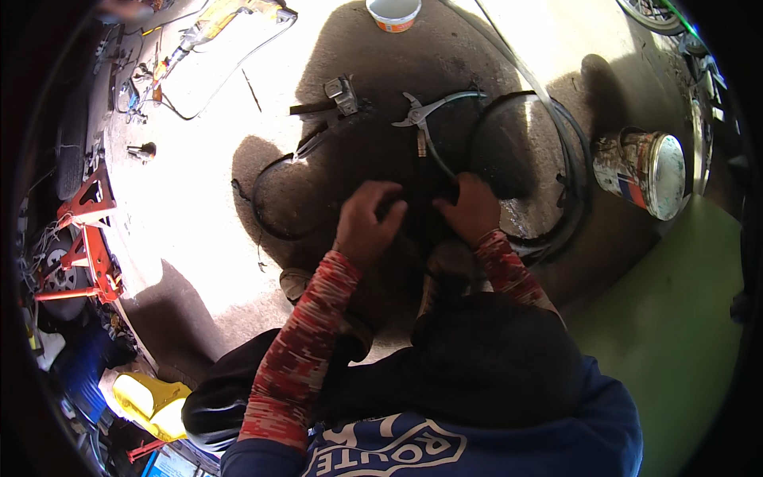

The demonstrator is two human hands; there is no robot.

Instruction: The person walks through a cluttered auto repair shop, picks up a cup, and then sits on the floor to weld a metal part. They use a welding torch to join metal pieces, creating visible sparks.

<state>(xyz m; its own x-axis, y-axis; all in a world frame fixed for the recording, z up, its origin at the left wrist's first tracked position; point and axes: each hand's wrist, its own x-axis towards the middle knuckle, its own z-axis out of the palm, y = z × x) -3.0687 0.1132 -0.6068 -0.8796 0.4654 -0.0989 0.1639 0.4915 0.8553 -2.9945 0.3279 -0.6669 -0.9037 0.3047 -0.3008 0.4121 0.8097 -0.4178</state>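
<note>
My left hand (366, 222) and my right hand (472, 208) are close together over the concrete floor, in my own shadow. Both curl around a thin black rubber tube or cable (266, 215) that loops out to the left. What lies between the fingers is dark and hard to make out. A larger black rubber ring, like a tyre or inner tube (574, 171), curves around to the right of my right hand. Grey-handled pliers (421, 115) lie just beyond my hands, and a hammer (338, 99) lies to their left.
A dented paint can (644, 171) lies on its side at the right. A small white tub (393, 12) stands at the top. A power tool with a cord (214, 24) lies top left. A red metal stand (87, 238) is at the left, and a yellow container (151, 401) lower left.
</note>
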